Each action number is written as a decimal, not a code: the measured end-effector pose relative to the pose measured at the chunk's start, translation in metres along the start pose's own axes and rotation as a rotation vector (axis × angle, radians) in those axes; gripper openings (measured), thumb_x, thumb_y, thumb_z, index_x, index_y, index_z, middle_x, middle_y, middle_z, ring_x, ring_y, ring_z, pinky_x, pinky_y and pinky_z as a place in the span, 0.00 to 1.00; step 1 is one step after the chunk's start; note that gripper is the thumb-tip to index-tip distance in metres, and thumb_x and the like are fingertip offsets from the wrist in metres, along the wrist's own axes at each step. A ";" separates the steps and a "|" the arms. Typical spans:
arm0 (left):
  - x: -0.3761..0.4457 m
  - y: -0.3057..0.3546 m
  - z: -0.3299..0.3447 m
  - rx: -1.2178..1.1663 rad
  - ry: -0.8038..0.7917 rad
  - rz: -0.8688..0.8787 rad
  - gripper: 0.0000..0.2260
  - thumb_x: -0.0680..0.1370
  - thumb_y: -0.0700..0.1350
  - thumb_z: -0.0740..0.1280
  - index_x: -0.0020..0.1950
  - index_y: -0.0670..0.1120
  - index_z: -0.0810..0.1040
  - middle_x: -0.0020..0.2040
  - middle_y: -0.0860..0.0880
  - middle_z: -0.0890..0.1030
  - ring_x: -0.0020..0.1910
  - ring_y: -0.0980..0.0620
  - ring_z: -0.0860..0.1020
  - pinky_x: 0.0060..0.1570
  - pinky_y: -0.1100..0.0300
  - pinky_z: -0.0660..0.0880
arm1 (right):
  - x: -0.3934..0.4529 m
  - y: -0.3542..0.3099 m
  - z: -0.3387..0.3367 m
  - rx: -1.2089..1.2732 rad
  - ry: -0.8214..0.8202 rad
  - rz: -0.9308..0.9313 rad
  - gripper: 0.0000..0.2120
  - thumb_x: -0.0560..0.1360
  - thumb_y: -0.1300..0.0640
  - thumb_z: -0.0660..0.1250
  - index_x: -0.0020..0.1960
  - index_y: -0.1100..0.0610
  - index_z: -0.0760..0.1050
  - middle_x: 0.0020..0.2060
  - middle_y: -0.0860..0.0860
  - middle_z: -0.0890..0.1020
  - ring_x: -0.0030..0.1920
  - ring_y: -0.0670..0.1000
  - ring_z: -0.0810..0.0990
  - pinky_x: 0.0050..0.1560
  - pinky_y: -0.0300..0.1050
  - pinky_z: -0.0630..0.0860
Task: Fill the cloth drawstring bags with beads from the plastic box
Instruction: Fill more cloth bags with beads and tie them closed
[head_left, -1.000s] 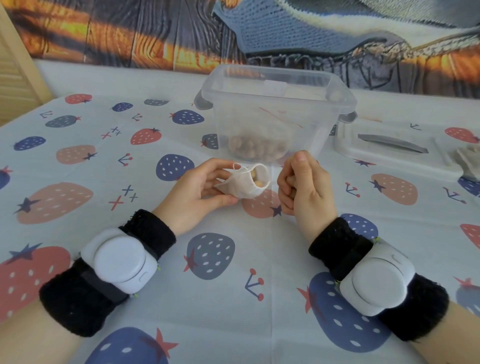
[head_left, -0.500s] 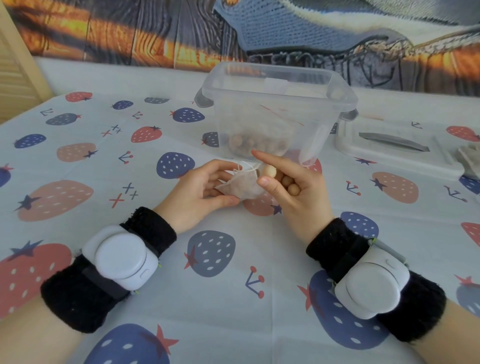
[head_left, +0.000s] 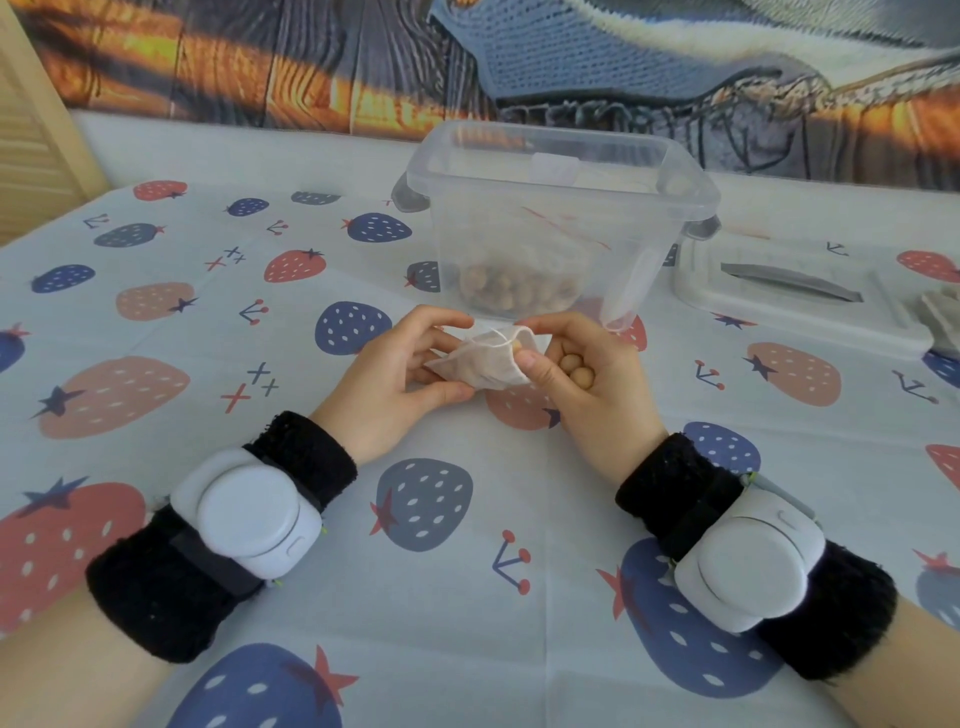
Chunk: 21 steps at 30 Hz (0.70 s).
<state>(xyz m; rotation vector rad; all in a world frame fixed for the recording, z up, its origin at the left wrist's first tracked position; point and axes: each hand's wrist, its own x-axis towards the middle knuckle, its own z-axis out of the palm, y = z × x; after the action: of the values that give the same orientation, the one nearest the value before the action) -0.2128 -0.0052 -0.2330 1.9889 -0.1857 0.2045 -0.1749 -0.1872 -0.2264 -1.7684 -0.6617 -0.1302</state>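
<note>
While my left hand (head_left: 400, 374) pinches the small cream cloth drawstring bag (head_left: 485, 364) with its mouth held open, my right hand (head_left: 576, 379) feeds one round tan wooden bead (head_left: 516, 346) in between thumb and forefinger, with spares cupped in its curled palm. Filling is under way, I judge. The next move calls for releasing the bead fully inside. The bag sits mid-counter, just before the clear plastic box (head_left: 550, 228), where more beads lie.

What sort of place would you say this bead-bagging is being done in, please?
Probably a home craft table rather than a workshop: a strawberry-print tablecloth, a printed wall hanging behind, and a clear plastic box of beads.
</note>
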 end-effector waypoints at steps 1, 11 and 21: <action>0.000 0.000 0.000 0.019 0.006 0.006 0.22 0.72 0.34 0.71 0.62 0.48 0.70 0.48 0.54 0.79 0.47 0.56 0.79 0.52 0.67 0.72 | 0.000 0.000 0.000 -0.006 -0.009 0.011 0.06 0.74 0.60 0.67 0.47 0.50 0.74 0.26 0.47 0.65 0.25 0.42 0.63 0.28 0.31 0.62; 0.000 0.000 0.000 0.036 0.030 0.025 0.22 0.67 0.37 0.76 0.57 0.47 0.71 0.52 0.48 0.80 0.48 0.54 0.79 0.51 0.66 0.75 | -0.003 -0.005 0.000 0.041 -0.043 0.080 0.09 0.72 0.61 0.70 0.37 0.53 0.73 0.28 0.54 0.69 0.30 0.52 0.65 0.30 0.50 0.68; 0.001 -0.003 0.000 0.053 0.028 0.031 0.16 0.71 0.37 0.73 0.56 0.45 0.73 0.54 0.51 0.80 0.51 0.57 0.79 0.53 0.62 0.74 | 0.001 -0.003 -0.003 0.097 0.108 0.083 0.10 0.75 0.64 0.66 0.37 0.53 0.72 0.20 0.41 0.69 0.22 0.42 0.66 0.23 0.31 0.65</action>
<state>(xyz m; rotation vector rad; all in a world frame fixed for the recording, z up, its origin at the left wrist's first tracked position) -0.2111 -0.0039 -0.2353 2.0351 -0.1944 0.2596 -0.1751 -0.1892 -0.2225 -1.6799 -0.5077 -0.1338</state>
